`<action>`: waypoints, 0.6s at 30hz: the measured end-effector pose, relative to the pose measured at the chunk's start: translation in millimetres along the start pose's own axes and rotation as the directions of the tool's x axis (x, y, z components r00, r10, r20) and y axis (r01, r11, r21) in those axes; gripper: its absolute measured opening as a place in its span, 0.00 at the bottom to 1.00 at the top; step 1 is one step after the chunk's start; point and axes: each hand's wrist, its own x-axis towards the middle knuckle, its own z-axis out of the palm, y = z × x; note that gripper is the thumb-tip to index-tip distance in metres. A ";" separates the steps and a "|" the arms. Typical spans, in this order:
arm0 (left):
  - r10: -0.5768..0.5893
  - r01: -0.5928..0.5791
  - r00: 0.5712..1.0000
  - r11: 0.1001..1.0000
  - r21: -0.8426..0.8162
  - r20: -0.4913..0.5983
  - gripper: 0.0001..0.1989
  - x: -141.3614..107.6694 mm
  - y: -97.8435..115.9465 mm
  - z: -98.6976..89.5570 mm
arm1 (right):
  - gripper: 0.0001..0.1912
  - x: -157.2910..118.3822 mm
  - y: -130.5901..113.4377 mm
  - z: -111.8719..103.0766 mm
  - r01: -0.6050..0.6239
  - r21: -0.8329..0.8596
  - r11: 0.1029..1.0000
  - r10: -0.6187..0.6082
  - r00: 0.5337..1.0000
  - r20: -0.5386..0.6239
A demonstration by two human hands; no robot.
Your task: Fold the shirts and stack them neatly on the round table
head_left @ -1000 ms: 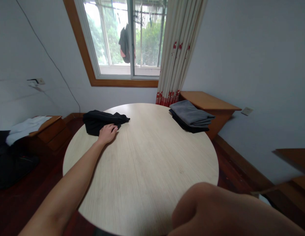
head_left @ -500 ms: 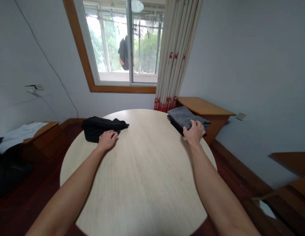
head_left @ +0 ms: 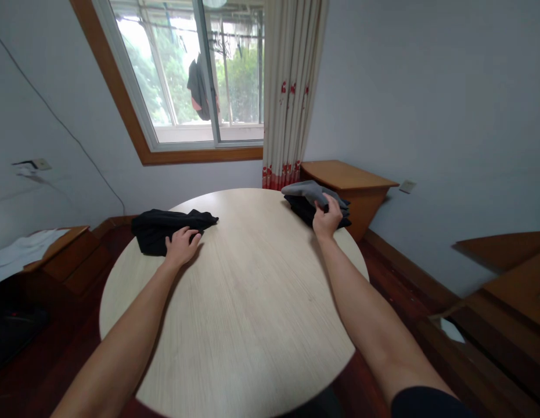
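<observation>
My right hand (head_left: pixel 328 217) grips the near edge of a folded grey garment (head_left: pixel 308 190) and bends it upward. Beneath that lies folded black cloth (head_left: pixel 301 210), on the right rim of the round table (head_left: pixel 244 325). On the left side rests a loosely bunched black garment (head_left: pixel 159 227). My left hand (head_left: pixel 182 246) is spread at its near edge, fingertips touching or just over the cloth. The exact kind of each garment cannot be made out.
Behind the table's right side stands a wooden cabinet (head_left: pixel 348 176), beside a curtain (head_left: pixel 290 116). A low wooden cabinet (head_left: pixel 74 255) with white cloth (head_left: pixel 24 252) is at the left. A wooden chair (head_left: pixel 505 290) is at the lower right.
My right hand has closed on the grey garment and raised it off the black cloth. My left hand stays by the black garment with fingers more spread. The view has turned slightly right.
</observation>
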 end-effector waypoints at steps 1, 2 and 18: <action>0.016 -0.017 0.999 1.000 -0.017 -0.042 0.21 -0.7 5.6 -1.2 | 0.09 -4.2 -16.1 4.4 0.038 0.025 0.999 -0.037 0.999 -0.028; 0.045 -0.048 0.996 0.998 -0.039 -0.082 0.22 -1.4 12.2 -2.3 | 0.12 -10.1 -32.4 9.0 0.087 0.079 0.993 -0.088 0.996 0.007; 0.330 -0.260 0.937 0.877 -0.404 0.112 0.42 -20.9 54.2 28.1 | 0.20 -66.2 6.2 42.8 -0.266 -0.052 0.963 0.205 0.587 0.783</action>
